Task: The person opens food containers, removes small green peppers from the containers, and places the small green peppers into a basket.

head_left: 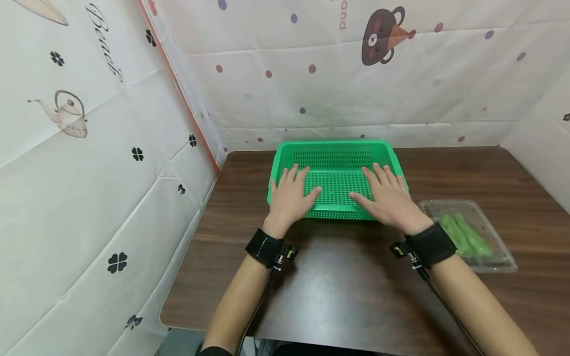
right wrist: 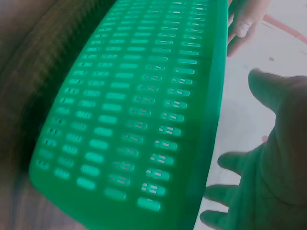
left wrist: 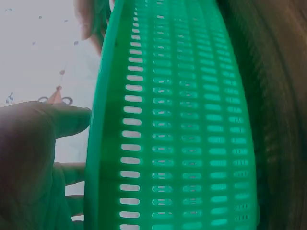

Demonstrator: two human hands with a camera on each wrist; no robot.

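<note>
At the far left, printed sheets (head_left: 89, 148) with teapots and clover leaves hang as a wall, and they run round behind the table (head_left: 338, 287) as a dotted backdrop. The left hand (head_left: 289, 195) lies over the left part of the near rim of the green basket (head_left: 334, 148), fingers spread wide and fairly straight, reaching in over the perforated floor; the left wrist view shows its thumb lying against the outside of the rim and other fingers reaching over the rim lower in that view, so it touches the basket without curling round it. The basket stands at the middle of the table, towards the back edge, upright and with nothing visible inside it. The right hand (head_left: 387, 195) mirrors the left on the right part of the near rim, fingers likewise spread and flat, holding nothing; the right wrist view shows them reaching past the slotted wall. Both forearms carry black wrist straps (head_left: 264, 247). Further right, near the right edge of the table and apart from the basket, sits a clear plastic tray (head_left: 490, 232) holding several long green vegetables (head_left: 465, 235). By the look of it, the work stands at its start: the basket is placed and steadied, the vegetables lie in their tray untouched, and nothing has gone into the basket yet.
</note>
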